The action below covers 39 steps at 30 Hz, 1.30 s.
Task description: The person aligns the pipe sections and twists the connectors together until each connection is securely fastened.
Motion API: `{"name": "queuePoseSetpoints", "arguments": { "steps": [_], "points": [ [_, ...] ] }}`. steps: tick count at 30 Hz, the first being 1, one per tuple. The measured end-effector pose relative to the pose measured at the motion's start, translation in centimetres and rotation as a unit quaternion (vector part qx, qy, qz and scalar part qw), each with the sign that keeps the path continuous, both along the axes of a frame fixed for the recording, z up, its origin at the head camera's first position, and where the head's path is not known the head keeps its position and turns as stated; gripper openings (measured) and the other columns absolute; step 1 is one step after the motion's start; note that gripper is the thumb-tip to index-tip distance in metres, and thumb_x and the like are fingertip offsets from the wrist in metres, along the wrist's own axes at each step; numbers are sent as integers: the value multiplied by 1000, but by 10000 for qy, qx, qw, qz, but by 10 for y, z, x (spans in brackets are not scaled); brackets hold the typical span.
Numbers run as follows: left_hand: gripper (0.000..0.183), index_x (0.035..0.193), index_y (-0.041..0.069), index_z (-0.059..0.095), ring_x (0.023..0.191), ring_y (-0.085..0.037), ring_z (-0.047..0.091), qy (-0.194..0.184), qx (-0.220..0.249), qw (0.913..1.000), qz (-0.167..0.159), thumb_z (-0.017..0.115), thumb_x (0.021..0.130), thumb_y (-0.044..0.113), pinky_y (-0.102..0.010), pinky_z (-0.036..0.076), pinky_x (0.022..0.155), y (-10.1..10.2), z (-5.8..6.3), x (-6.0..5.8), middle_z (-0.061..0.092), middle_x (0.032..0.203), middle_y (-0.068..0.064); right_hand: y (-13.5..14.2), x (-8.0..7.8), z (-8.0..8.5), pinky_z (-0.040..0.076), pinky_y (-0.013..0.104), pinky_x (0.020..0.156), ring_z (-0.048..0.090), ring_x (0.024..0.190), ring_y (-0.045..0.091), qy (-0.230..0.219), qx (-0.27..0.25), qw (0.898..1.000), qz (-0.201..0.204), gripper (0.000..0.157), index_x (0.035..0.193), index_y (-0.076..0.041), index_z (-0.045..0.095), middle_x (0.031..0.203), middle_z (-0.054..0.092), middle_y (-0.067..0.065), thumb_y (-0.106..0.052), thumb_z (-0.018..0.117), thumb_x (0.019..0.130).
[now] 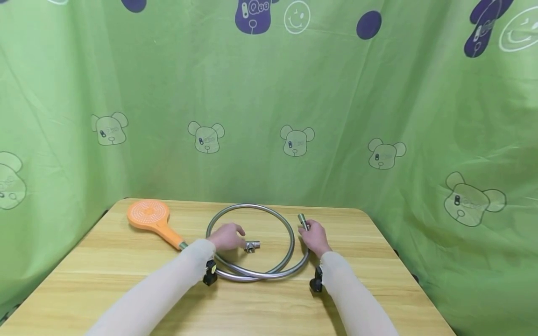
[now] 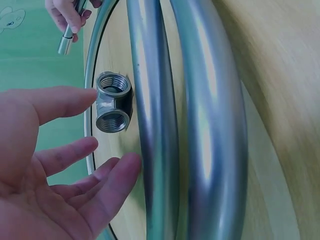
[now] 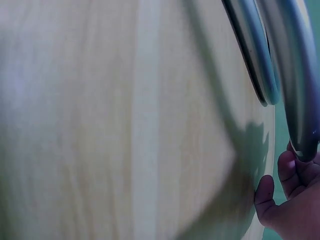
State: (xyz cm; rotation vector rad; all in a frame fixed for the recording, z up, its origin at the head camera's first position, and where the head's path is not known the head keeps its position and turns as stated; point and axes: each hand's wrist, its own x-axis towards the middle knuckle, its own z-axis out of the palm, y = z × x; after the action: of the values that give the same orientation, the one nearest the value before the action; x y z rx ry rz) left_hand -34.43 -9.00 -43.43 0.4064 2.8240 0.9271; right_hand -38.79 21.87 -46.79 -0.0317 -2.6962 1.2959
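Note:
My left hand (image 1: 228, 237) reaches over the hose loop with fingers spread beside a metal threaded tee fitting (image 1: 252, 246). In the left wrist view the tee fitting (image 2: 113, 102) lies on the table, two threaded openings showing, close to the thumb and fingers of the left hand (image 2: 65, 165). My right hand (image 1: 316, 237) grips the end of a silver metal shower hose (image 1: 290, 228), its metal connector (image 1: 302, 218) sticking out past the fingers. In the right wrist view, the right hand (image 3: 295, 200) is partly cut off around the hose (image 3: 295, 75).
An orange shower head (image 1: 148, 215) lies at the back left, its handle joined to the hose near my left forearm. The hose coils across the middle of the wooden table (image 1: 252, 312). A green patterned curtain (image 1: 252, 177) hangs behind and on both sides.

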Motion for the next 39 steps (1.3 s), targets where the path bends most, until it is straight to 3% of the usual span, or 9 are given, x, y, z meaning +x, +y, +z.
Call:
{"name": "queuePoseSetpoints", "arguments": {
  "steps": [7,9,14,16,28,39],
  "points": [
    [55,125,7,67,101,-25,64,-234,251,9994,-65,85,75,24,-49,46,104,4,0,0,69,123,-14,-1,-2,-2,48,27,61,53,72,18,-41,15,10000,15,34,126,7,60,89,60,13,-12,62,97],
    [56,125,7,67,94,-22,66,-339,343,9988,-74,86,74,23,-46,49,101,4,-1,-1,71,116,-11,-1,-2,-2,48,26,61,53,72,18,-40,27,10000,13,35,127,7,59,89,60,13,-11,63,97],
    [57,125,6,67,67,-18,67,-647,623,9959,-125,87,74,19,-31,54,73,7,-6,-3,71,84,-3,-2,-2,-2,48,26,60,53,72,18,-50,30,10000,19,34,126,6,60,87,59,12,-11,63,97],
    [55,124,6,67,64,-16,65,-696,664,9953,-133,86,74,17,-26,52,67,8,-7,-4,69,80,-1,-2,-1,-1,48,27,61,53,72,18,-43,17,10000,34,34,126,7,60,87,59,12,-10,63,97],
    [44,116,10,74,66,-19,67,-773,682,9946,-135,86,75,19,-26,51,66,10,-11,-12,72,93,-2,0,-3,-4,49,27,60,54,72,19,33,55,10000,37,33,125,7,60,89,61,14,-10,63,96],
    [41,117,4,72,66,-14,63,-780,671,9946,-101,83,79,16,-23,50,63,13,-7,-2,71,94,-2,-1,2,-2,48,26,59,52,71,17,-58,-35,10000,65,36,128,7,59,88,60,12,-10,64,96]
  ]
}}
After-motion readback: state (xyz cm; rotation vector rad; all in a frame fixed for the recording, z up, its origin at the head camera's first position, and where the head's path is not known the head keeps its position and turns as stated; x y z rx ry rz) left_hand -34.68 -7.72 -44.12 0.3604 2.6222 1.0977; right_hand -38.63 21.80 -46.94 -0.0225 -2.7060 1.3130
